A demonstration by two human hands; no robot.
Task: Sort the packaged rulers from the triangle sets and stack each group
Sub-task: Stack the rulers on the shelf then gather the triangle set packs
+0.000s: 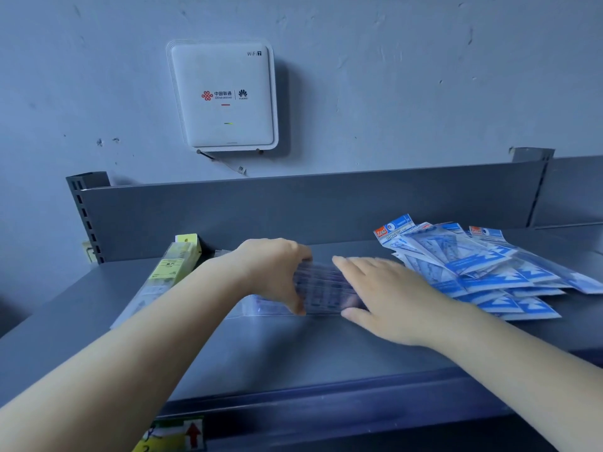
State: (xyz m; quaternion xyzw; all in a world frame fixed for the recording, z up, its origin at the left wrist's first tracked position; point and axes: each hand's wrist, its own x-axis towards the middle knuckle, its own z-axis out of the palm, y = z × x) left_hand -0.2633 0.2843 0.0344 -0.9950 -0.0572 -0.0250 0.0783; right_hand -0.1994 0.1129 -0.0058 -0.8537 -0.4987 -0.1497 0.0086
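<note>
Head view looks down on a grey metal shelf where the left hand curls its fingers and thumb round a bundle of clear-sleeved packaged rulers lying mid-shelf, while the right hand lies flat with straight fingers pressed on the bundle's right end. These packs look light, stiff along their length, and slippery in their glossy film, so they are best gripped across the middle, squared by the ends. To the right, a loose fan of blue-and-white triangle set packets sprawls unstacked. At far left lie yellow-labelled long ruler packs. Motion blur hides the bundle's print and count.
</note>
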